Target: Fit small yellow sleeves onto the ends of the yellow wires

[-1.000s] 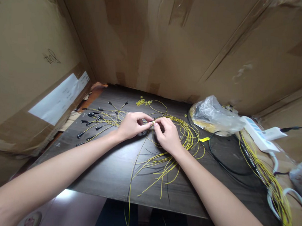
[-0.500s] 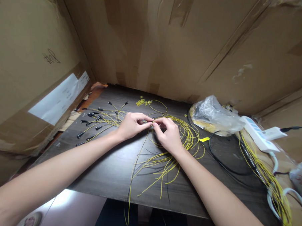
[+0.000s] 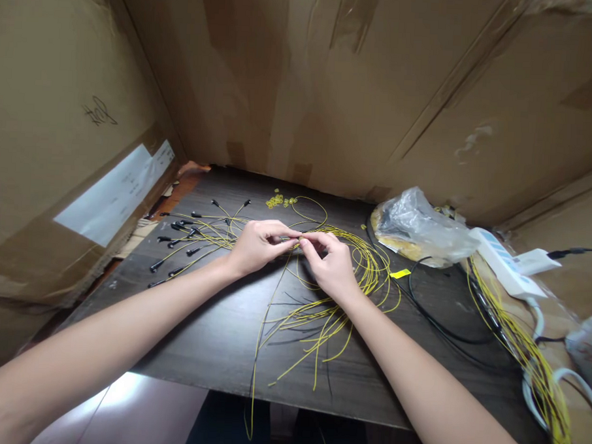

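Observation:
My left hand (image 3: 265,245) pinches with thumb and forefinger, and a yellow wire (image 3: 256,364) hangs from beneath its fingertips over the table's front edge. Tip to tip with it, my right hand (image 3: 329,259) is closed in a pinch too. What sits between its fingertips is too small to make out. Coiled yellow wires (image 3: 372,264) lie under and beside the right hand, their loose ends (image 3: 316,314) fanned toward me. Left of my left hand, several wires end in black connectors (image 3: 178,225). Behind the hands lies a small pile of yellow rings (image 3: 276,199).
A crumpled clear plastic bag (image 3: 418,227) sits at the back right, beside a white power strip (image 3: 503,260). A black cable (image 3: 433,326) and another yellow wire bundle (image 3: 539,376) run along the right. Cardboard walls (image 3: 292,84) enclose the dark table (image 3: 207,336).
Both hands stay almost in place, fingertips still together. The top of the hanging wire has shifted slightly left.

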Demonstrator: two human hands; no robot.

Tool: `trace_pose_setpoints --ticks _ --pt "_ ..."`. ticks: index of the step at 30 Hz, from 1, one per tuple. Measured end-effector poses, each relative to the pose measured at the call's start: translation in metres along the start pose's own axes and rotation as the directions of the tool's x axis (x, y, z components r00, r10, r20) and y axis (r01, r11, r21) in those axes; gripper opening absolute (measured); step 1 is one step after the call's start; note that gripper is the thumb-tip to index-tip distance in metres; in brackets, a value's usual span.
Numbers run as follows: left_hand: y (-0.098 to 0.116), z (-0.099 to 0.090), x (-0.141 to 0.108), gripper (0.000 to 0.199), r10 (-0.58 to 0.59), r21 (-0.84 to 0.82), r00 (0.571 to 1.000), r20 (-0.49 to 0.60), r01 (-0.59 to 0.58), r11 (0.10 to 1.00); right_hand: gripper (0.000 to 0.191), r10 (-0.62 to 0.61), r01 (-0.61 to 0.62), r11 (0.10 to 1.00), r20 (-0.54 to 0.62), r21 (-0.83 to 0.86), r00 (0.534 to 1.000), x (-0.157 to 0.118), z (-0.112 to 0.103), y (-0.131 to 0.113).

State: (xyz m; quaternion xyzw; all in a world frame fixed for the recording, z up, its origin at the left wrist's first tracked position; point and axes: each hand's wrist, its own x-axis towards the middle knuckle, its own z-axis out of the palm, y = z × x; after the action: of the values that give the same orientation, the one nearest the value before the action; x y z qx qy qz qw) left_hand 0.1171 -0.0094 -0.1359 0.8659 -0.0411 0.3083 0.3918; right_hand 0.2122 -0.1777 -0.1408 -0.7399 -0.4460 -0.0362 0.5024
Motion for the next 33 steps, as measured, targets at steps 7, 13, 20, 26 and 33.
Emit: trace_pose_setpoints --ticks 7,13,20,26,33 --pt "-0.0011 0.0007 0.0007 0.015 0.078 0.029 0.997 0.014 -0.078 0.996 0.025 -0.101 0.103 0.991 0.030 -0.082 0.994 0.0003 0.0002 0.0018" --pt "0.0005 0.0003 0.0001 0.014 0.108 0.059 0.994 0.032 -0.110 0.992 0.031 -0.108 0.115 0.988 0.071 -0.102 0.992 0.0012 0.0002 0.0004" --pt "0.0048 0.0016 -0.0002 0.010 0.047 0.086 0.999 0.023 -0.049 0.995 0.031 -0.130 0.138 0.985 0.079 -0.105 0.988 0.0003 0.0007 -0.0004" --pt "0.0054 0.0018 -0.0003 0.011 -0.071 0.028 0.997 0.015 0.071 0.997 0.019 -0.119 0.124 0.987 0.056 -0.106 0.991 -0.0008 0.0003 -0.0026" --pt "0.0044 0.0005 0.0006 0.014 -0.146 -0.024 0.989 0.021 0.147 0.989 0.009 -0.102 0.101 0.989 -0.004 -0.109 0.995 -0.0009 0.0019 0.0008"
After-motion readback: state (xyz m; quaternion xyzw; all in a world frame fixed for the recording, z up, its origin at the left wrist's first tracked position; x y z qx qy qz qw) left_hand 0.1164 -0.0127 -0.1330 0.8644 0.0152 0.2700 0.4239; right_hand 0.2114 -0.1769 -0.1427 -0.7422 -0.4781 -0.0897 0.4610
